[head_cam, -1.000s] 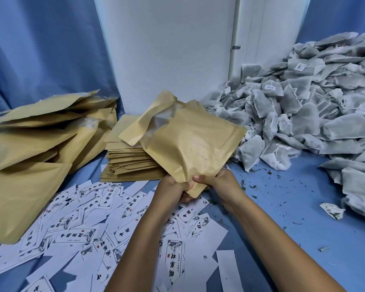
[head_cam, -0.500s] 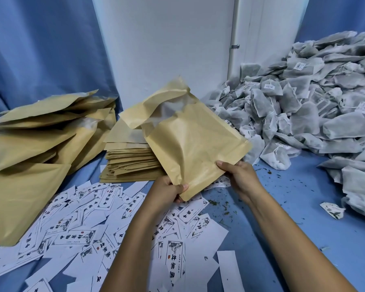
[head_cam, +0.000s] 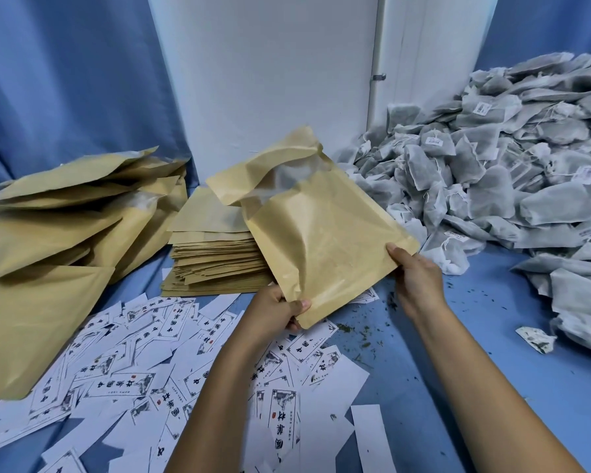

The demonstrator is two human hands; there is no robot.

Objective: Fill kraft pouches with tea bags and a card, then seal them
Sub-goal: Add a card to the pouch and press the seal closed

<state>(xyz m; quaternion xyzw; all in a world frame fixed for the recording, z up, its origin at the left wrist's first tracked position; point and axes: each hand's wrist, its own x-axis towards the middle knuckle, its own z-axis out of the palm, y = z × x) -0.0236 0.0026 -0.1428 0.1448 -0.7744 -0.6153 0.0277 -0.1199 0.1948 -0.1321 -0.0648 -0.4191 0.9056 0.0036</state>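
With your left hand [head_cam: 277, 310] pinching the bottom corner of the kraft pouch [head_cam: 321, 233] at frame centre and your right hand [head_cam: 415, 276] gripping its lower right edge, keep the crumpled mouth spread at the top so tea bags should drop in freely. Room is tight left, with filled pouches [head_cam: 65, 216], the flat stack [head_cam: 212, 261] and cards [head_cam: 123, 370]; bare cloth [head_cam: 492, 353] lies right, before the tea bags [head_cam: 492, 165].

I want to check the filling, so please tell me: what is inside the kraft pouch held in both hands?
The kraft pouch is open at its top; only its pale inner lining shows there. No tea bag or card is visible, but the paper wall hides the lower part.
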